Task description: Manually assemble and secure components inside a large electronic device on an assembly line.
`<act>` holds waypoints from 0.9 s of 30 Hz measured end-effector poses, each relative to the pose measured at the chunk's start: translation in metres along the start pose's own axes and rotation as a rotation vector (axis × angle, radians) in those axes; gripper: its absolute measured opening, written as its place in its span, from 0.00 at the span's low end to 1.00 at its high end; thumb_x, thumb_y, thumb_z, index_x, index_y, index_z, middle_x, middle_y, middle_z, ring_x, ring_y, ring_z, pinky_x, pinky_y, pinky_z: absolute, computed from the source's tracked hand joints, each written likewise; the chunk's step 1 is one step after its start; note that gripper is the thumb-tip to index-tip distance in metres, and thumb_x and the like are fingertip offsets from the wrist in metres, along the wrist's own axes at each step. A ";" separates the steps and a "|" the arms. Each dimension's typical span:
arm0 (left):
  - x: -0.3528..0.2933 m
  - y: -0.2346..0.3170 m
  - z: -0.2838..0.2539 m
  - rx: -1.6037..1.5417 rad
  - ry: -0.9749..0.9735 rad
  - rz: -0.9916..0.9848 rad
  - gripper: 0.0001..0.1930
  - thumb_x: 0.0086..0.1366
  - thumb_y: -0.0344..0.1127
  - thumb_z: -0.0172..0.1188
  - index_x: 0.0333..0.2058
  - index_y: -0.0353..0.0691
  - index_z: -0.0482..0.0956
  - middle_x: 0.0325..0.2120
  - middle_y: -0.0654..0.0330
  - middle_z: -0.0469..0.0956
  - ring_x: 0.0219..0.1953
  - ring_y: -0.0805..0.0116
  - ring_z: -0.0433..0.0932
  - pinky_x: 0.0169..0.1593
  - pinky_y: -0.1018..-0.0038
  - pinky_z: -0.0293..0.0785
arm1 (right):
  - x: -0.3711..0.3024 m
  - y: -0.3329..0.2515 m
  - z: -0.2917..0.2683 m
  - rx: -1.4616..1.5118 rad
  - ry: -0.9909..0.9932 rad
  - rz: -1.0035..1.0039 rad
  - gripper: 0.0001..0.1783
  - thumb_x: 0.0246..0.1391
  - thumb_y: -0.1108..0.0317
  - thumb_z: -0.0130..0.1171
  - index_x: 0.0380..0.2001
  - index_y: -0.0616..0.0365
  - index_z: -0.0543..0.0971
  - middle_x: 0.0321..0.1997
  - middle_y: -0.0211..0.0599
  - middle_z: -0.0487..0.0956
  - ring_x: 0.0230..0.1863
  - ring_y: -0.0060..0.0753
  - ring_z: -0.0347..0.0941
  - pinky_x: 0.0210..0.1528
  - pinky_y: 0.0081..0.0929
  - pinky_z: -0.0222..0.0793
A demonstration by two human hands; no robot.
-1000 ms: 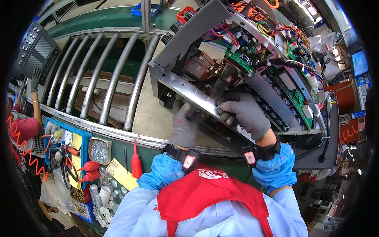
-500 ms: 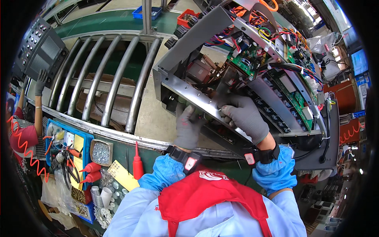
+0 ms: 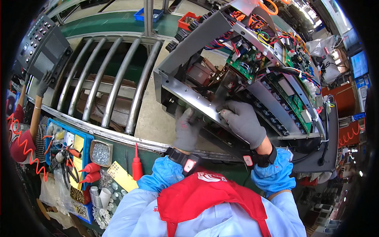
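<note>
An open metal equipment chassis (image 3: 197,93) stands tilted in front of me, with green circuit boards (image 3: 241,65), a transformer (image 3: 198,74) and bundled coloured wires inside. Both my hands wear grey gloves. At the near rail, my left hand (image 3: 186,130) is closed, its fingertips partly hidden beneath the metal edge. My right hand (image 3: 245,123) bends over the same rail a little to the right, thumb and fingers pinched together at its inner side. Whatever lies between the fingers of either hand is too small or hidden to make out.
Metal rollers (image 3: 114,83) lie to the left, with a co-worker's gloved hand (image 3: 44,83) on a grey panelled unit (image 3: 44,51) beyond. Nearer sit a blue tray (image 3: 87,144) of tools, a box of screws (image 3: 101,153) and red squeeze bottles (image 3: 137,168).
My right hand has shifted slightly left along the rail, its fingers still bent there. My left hand stays nearly in place. The co-worker's hand has moved a little to the right.
</note>
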State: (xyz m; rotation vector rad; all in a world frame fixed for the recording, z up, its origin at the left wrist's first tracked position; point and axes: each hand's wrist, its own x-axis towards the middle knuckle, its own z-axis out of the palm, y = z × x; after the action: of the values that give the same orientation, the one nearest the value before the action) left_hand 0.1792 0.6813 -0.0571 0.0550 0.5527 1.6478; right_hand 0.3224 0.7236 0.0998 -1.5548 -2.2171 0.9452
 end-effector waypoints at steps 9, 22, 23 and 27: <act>-0.005 -0.002 0.001 0.050 0.090 -0.037 0.20 0.68 0.37 0.60 0.58 0.48 0.71 0.48 0.62 0.79 0.49 0.64 0.79 0.51 0.58 0.79 | -0.012 -0.008 0.004 -0.416 0.130 -0.305 0.09 0.56 0.66 0.61 0.40 0.53 0.81 0.34 0.48 0.78 0.37 0.58 0.75 0.37 0.51 0.70; -0.009 0.009 0.012 -0.084 0.066 -0.079 0.32 0.64 0.36 0.65 0.66 0.51 0.64 0.54 0.60 0.75 0.54 0.59 0.77 0.50 0.53 0.82 | -0.009 -0.004 0.013 -0.412 0.290 -0.401 0.08 0.55 0.64 0.62 0.33 0.58 0.79 0.32 0.51 0.77 0.34 0.61 0.73 0.34 0.51 0.66; -0.009 0.009 0.012 -0.083 0.066 -0.078 0.32 0.64 0.36 0.65 0.66 0.51 0.64 0.54 0.60 0.75 0.54 0.59 0.77 0.50 0.53 0.82 | -0.009 -0.004 0.014 -0.386 0.294 -0.417 0.09 0.55 0.64 0.62 0.33 0.58 0.78 0.33 0.51 0.77 0.34 0.61 0.73 0.34 0.51 0.66; -0.007 0.006 0.010 -0.087 0.053 -0.077 0.34 0.64 0.39 0.65 0.67 0.51 0.63 0.56 0.59 0.74 0.57 0.57 0.75 0.53 0.47 0.78 | -0.009 0.001 0.014 -0.413 0.274 -0.369 0.10 0.56 0.63 0.62 0.32 0.58 0.78 0.33 0.51 0.77 0.34 0.60 0.73 0.34 0.52 0.66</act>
State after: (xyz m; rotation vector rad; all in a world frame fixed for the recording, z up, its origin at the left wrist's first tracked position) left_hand 0.1786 0.6772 -0.0439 -0.0728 0.5167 1.5995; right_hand 0.3185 0.7109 0.0897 -1.2527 -2.4686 0.1637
